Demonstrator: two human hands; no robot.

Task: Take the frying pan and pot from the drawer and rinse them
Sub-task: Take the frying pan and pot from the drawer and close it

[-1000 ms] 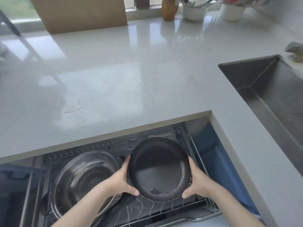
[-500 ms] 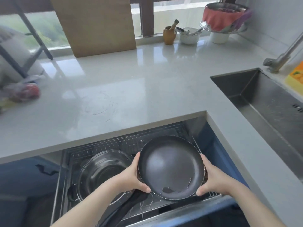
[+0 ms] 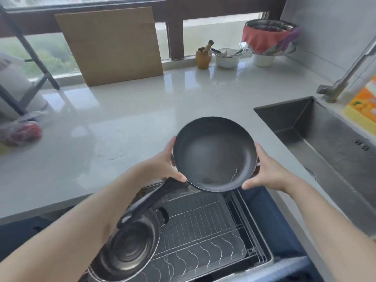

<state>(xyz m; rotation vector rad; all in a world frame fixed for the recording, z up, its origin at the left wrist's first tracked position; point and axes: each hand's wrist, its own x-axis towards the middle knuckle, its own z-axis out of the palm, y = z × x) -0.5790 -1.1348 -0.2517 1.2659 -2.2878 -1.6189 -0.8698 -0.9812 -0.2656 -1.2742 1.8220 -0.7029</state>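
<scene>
a: where is the frying pan (image 3: 213, 153)?

b: held in the air above the edge of the grey countertop (image 3: 126, 123), over the open drawer (image 3: 203, 237). its dark handle points down toward the person.

a: how are the hands?

b: the left hand (image 3: 162, 165) grips the pan's left rim, thumb curled over the edge. the right hand (image 3: 264, 171) grips the right rim the same way.

a: and the pot (image 3: 130, 247)?

b: it sits in the drawer's wire rack, lower left. the steel sink (image 3: 325, 139) lies to the right.
</scene>
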